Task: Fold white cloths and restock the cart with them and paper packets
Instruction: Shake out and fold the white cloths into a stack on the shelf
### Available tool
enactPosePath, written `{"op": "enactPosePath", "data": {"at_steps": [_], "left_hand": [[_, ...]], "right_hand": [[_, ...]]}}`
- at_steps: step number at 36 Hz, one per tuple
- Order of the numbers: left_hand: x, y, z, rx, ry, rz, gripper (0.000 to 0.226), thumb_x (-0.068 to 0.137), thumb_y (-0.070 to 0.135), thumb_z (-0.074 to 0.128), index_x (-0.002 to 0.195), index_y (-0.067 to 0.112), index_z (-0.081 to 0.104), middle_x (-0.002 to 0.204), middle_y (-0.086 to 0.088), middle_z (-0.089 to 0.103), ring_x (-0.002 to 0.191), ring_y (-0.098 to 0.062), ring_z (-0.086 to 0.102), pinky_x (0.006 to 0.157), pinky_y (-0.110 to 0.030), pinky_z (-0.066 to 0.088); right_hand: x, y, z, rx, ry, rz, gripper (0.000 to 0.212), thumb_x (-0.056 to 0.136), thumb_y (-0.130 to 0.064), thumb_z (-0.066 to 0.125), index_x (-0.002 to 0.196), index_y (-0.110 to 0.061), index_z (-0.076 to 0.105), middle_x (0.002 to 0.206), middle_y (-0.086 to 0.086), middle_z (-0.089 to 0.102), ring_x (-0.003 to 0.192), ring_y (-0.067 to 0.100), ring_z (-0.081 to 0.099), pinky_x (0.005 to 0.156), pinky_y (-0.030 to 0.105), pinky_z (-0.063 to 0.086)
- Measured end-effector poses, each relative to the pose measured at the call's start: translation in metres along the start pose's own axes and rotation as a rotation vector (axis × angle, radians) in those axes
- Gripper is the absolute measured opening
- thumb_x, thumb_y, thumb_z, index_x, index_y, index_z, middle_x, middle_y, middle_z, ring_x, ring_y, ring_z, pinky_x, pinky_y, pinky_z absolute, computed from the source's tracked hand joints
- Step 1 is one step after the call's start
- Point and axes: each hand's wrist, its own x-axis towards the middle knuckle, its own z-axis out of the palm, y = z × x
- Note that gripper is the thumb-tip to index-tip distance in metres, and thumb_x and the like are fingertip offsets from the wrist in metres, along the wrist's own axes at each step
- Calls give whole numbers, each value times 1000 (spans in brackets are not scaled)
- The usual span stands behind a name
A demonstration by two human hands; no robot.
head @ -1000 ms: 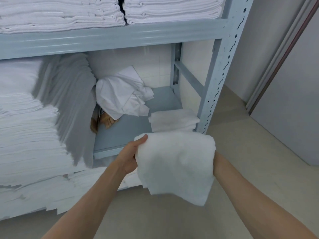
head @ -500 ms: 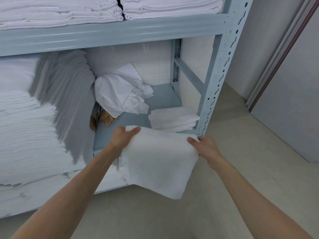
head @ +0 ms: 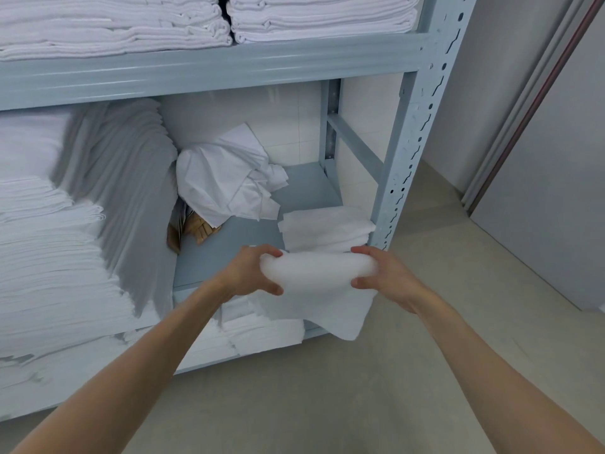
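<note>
A white cloth (head: 319, 290) is stretched between both hands, folded over at the top with its lower part hanging loose in front of the shelf edge. My left hand (head: 250, 273) grips its left end and my right hand (head: 383, 273) grips its right end. Just behind it, a short stack of folded white cloths (head: 325, 227) lies on the grey-blue shelf (head: 229, 253), beside the right post. A crumpled white cloth (head: 226, 181) lies at the back of that shelf. Brown paper packets (head: 193, 227) stick out from under it.
A tall pile of white linens (head: 59, 244) fills the shelf's left side. More folded towels (head: 314, 18) sit on the shelf above. The perforated metal post (head: 409, 152) stands at the right, with beige floor (head: 458, 322) and a grey door (head: 563, 158) beyond.
Both hands carried the cloth forward and up toward the shelf. The hanging cloth has been folded over at the top, and my right hand has come out from behind it to grip the right end.
</note>
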Motion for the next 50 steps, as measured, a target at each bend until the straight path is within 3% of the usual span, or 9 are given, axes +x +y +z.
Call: {"op": "enactPosePath", "data": {"at_steps": [7,11,15,19,22,25,31,40,50], "left_hand": [[2,2,17,254,193,133,40,78,20,83,116,16,72,111,-6,34,117,-29,37,93,-23,29],[2,4,6,327,178,121,20,84,37,76,98,23,72,110,-2,54,115,-24,45,91,-34,35],[1,9,-9,-30,111,40,19,82,27,80,79,19,63,76,1,63,76,-20,58,63,-28,39],[-4,11,-27,-639,56,-5,42,78,20,81,114,5,66,111,-13,73,100,-30,70,91,-41,56],[-8,17,-33,-963,32,-37,54,72,29,80,117,3,67,115,-15,72,101,-29,72,77,-37,61],[-3,15,-30,-1135,-41,-160,52,70,38,81,111,6,75,112,-14,74,98,-30,73,71,-38,60],[3,-17,-14,-1255,-171,-333,47,89,52,59,85,11,82,90,-11,77,76,-26,75,61,-37,60],[-11,-53,32,-1279,-268,-253,70,83,69,60,129,17,67,134,-11,64,124,-32,60,88,-46,56],[-10,-50,29,-1068,-271,-225,56,79,19,81,130,12,60,124,-17,68,111,-39,67,82,-49,59]], "right_hand": [[2,0,0,-629,180,-133,35,86,-21,75,119,-16,65,108,8,53,108,29,51,73,28,31],[-4,0,-14,-692,150,-107,29,87,-33,74,104,-12,69,113,2,44,115,20,38,96,35,39],[-14,-10,-31,-318,51,-55,21,85,-29,77,94,-10,72,97,5,73,94,24,67,75,30,48],[-18,-20,-42,322,109,-33,59,66,-63,76,99,-14,76,101,3,77,100,22,69,81,26,54],[-19,-19,-42,840,26,109,77,86,-76,38,108,-13,76,113,10,72,105,26,67,95,39,50],[-20,2,-19,901,-51,224,66,98,-58,35,71,-19,81,73,1,75,65,17,72,61,27,57],[-26,23,19,1071,-189,277,78,86,-82,35,129,-26,66,134,9,63,123,32,60,92,44,53],[-33,31,21,887,-191,426,29,69,-28,81,91,-9,81,95,15,76,82,32,74,65,41,59],[-31,30,-4,686,-252,374,47,84,-11,72,129,-3,61,124,16,68,110,31,68,85,40,59]]}}
